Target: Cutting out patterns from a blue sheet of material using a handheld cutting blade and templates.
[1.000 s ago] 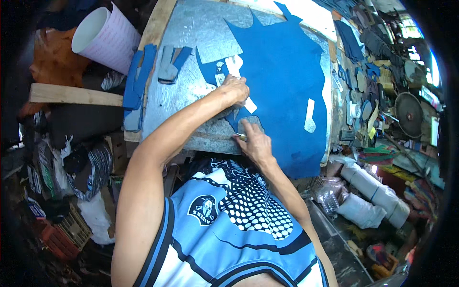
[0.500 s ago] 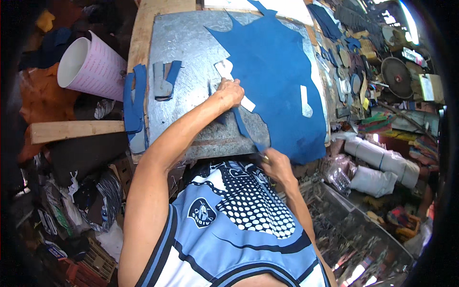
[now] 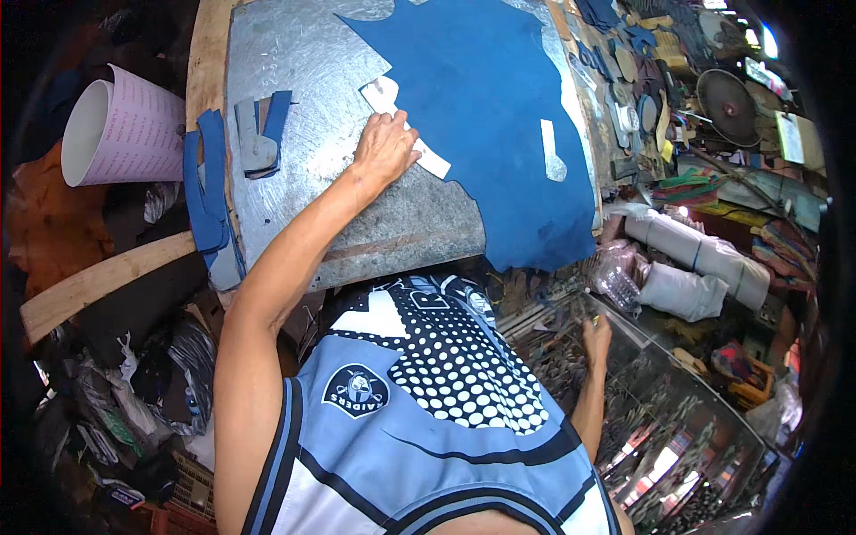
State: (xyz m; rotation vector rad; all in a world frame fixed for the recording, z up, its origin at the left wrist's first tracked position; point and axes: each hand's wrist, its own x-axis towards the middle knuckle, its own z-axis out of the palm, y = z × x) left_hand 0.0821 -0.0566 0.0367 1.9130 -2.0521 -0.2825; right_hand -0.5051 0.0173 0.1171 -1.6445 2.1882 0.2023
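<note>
white template (image 3: 433, 162) under left hand (image 3: 387, 146); right hand (image 3: 596, 341) has moved off blue sheet (image 3: 486, 98); both grips unclear.

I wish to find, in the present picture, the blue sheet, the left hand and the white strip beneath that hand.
Blue sheet (image 3: 486, 111): head view, middle of its surface.
Left hand (image 3: 386, 147): head view, back of the hand.
White strip (image 3: 433, 162): head view, its lower right end.

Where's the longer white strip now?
In the head view, upper left of centre, the longer white strip lies beneath the left hand, along the left edge of the blue sheet.
</note>
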